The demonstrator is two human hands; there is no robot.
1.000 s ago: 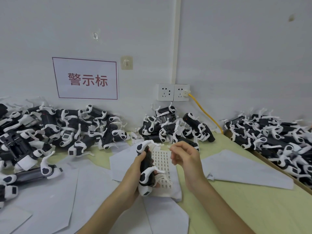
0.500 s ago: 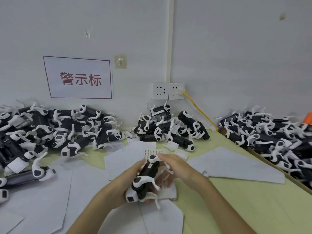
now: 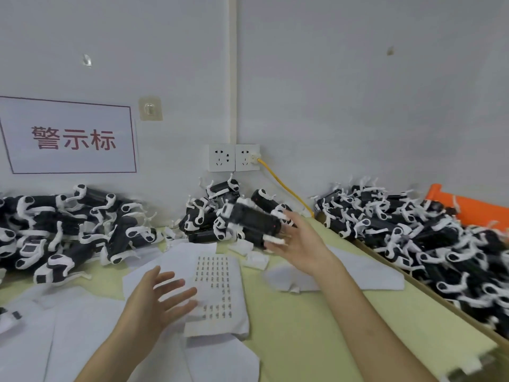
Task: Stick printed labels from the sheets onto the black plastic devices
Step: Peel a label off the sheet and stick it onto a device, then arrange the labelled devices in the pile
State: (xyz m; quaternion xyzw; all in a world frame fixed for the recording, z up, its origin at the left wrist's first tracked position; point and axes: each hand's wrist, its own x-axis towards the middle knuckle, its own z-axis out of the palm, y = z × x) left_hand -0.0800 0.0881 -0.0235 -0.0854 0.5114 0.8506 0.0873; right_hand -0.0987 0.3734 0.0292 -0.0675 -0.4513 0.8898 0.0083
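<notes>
The black device (image 3: 249,218) I'm working with is up off the table, smeared by motion, right at the fingertips of my right hand (image 3: 298,244), which reaches toward the table's back edge. Those fingers look stretched out rather than curled, and I can't tell whether they touch the device. My left hand (image 3: 157,301) hovers open, fingers spread, over the left edge of the label sheet (image 3: 217,285), which lies flat near the table's (image 3: 316,326) middle with its rows of small printed labels partly used up. Loose white paper sheets (image 3: 68,326) lie around and under it. A heap of devices (image 3: 209,216) sits at the back edge under the wall sockets (image 3: 234,158), a bigger pile (image 3: 68,230) fills the back left corner, and another pile (image 3: 413,238) runs along the right edge. A yellow cable (image 3: 283,188) drops from the right socket.
</notes>
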